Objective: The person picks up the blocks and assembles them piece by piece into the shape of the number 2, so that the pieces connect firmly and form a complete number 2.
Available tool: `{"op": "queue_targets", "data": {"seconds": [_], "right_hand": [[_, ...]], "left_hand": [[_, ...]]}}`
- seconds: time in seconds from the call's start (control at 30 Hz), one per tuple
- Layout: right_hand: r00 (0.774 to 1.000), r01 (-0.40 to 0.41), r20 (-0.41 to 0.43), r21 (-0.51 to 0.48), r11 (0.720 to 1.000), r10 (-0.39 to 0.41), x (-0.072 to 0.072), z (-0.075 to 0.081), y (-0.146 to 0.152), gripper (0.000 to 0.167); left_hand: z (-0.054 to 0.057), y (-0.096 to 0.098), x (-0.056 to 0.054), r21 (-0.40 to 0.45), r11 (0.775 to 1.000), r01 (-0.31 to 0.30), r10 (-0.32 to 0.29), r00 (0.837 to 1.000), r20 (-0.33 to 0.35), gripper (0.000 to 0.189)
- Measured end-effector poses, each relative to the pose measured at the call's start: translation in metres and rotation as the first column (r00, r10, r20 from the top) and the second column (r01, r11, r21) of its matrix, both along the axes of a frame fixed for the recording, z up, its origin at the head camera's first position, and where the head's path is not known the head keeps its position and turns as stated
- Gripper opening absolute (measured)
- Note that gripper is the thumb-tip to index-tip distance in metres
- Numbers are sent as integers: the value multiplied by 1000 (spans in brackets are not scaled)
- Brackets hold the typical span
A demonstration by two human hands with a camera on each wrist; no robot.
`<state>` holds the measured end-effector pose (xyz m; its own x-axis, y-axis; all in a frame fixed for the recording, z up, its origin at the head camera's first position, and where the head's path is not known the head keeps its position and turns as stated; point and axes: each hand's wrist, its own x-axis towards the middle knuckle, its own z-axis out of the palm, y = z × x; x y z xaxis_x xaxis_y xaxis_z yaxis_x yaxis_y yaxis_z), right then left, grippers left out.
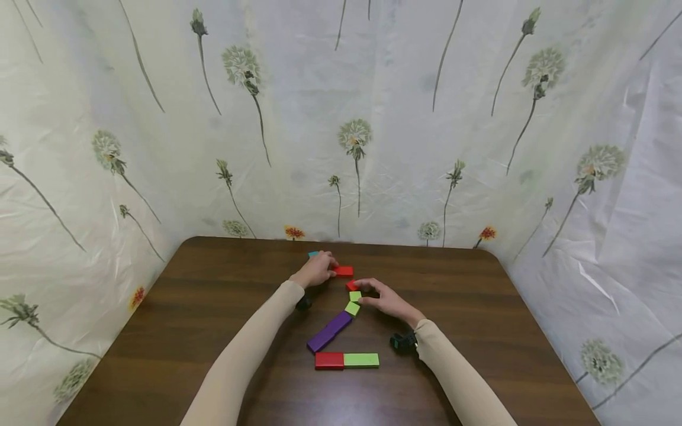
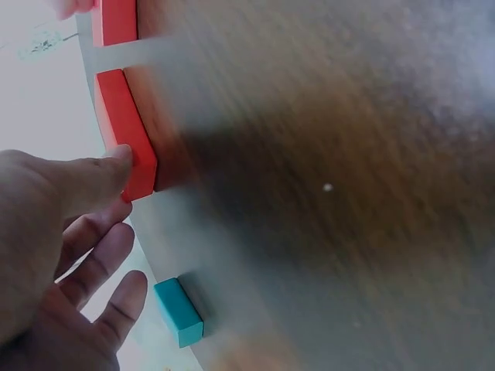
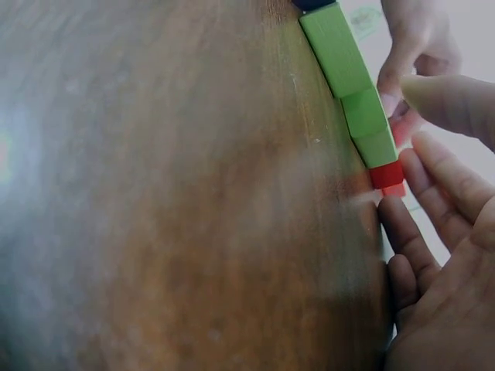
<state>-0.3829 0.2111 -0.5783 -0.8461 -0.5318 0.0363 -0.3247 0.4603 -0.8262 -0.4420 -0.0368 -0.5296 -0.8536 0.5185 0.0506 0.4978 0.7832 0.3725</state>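
Note:
My left hand [image 1: 318, 269] pinches the end of a long red block [image 2: 122, 131] near the table's far edge, thumb on its near face and index finger mostly hidden behind. Its other fingers are loosely bent, close to a teal block [image 2: 179, 311]. My right hand [image 1: 388, 300] is spread beside a small red block [image 1: 351, 285] and a light green block [image 1: 355, 296]. In the right wrist view its fingertips [image 3: 407, 160] are at the small red block [image 3: 387, 175], seemingly touching it, while the thumb stands apart. A second light green block [image 1: 352, 308] adjoins the first at an angle.
From the green blocks, a purple strip [image 1: 329, 332] slants toward the near left. A dark red block [image 1: 329, 361] and a long light green block [image 1: 362, 360] lie end to end nearer me. Flowered cloth [image 1: 298, 195] hangs behind the wooden table [image 1: 458, 284].

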Motion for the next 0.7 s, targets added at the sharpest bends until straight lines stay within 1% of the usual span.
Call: {"op": "queue_targets", "data": {"seconds": [0.17, 0.43, 0.53, 0.6, 0.67, 0.7], "right_hand": [[1000, 2, 2, -2, 1000, -2, -1, 0, -1, 44], [1000, 10, -8, -2, 1000, -10, -2, 0, 0, 43], [1000, 6, -6, -3, 1000, -6, -2, 0, -1, 43], [1000, 1, -20, -4, 1000, -1, -1, 0, -1, 43], [1000, -12, -8, -15, 1000, 12, 4, 8, -2, 44], [1000, -15, -8, -19, 1000, 15, 4, 8, -2, 45]], "left_hand": [[-2, -2, 2, -22, 1000, 13, -13, 1000, -8, 28], [2, -1, 6, -33, 999, 24, -24, 1000, 2, 27], [2, 0, 7, -33, 999, 24, -24, 1000, 9, 27], [1, 0, 8, -32, 999, 26, -26, 1000, 10, 27], [0, 0, 8, -31, 999, 28, -27, 1000, 10, 27], [0, 1, 9, -31, 999, 29, -29, 1000, 9, 27]]}}
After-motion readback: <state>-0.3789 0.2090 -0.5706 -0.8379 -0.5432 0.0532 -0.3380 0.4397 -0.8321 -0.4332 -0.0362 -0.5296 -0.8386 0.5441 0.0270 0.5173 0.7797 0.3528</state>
